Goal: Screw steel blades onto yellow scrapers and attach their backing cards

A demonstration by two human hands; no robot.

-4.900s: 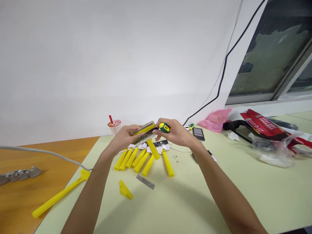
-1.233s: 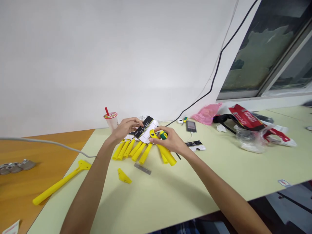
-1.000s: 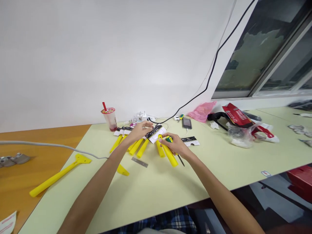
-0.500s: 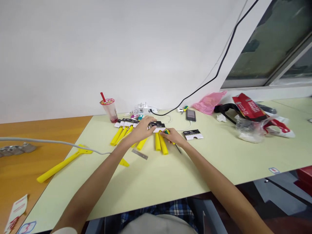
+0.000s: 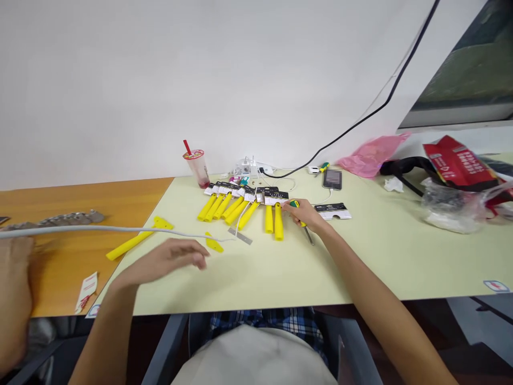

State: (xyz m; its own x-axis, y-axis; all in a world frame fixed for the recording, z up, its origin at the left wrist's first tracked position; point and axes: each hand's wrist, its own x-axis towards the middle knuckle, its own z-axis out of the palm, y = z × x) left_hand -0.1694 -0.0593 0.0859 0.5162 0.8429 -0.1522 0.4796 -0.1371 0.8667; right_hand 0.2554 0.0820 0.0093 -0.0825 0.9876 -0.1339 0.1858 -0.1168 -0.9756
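Note:
My right hand (image 5: 301, 212) is closed around a screwdriver (image 5: 295, 203) with a green and yellow handle, its metal shaft slanting down to the right. Its fingertips are at the edge of the rightmost yellow-handled scraper (image 5: 279, 223) with a black and white card sleeve. Several such scrapers lie in a fanned row to its left. My left hand (image 5: 172, 259) hovers over the table's left part, slightly blurred, fingers loosely apart and holding nothing. Nearest it are a small yellow plastic piece (image 5: 214, 243), a flat metal blade (image 5: 241, 236) and a yellow handle (image 5: 134, 244).
A cup with a red straw (image 5: 197, 170) stands by the wall. Chargers (image 5: 246, 167), a small screen device (image 5: 332, 179) and a card sleeve (image 5: 334, 210) lie behind. Bags (image 5: 452, 203) are on the right. A grey cable (image 5: 120, 229) crosses the left; another person's arm (image 5: 16, 299) is there.
My left hand has let go of the scraper's card sleeve and moved left and towards me. My right hand still holds the screwdriver beside the scrapers. The view has shifted; another person's arm has appeared left.

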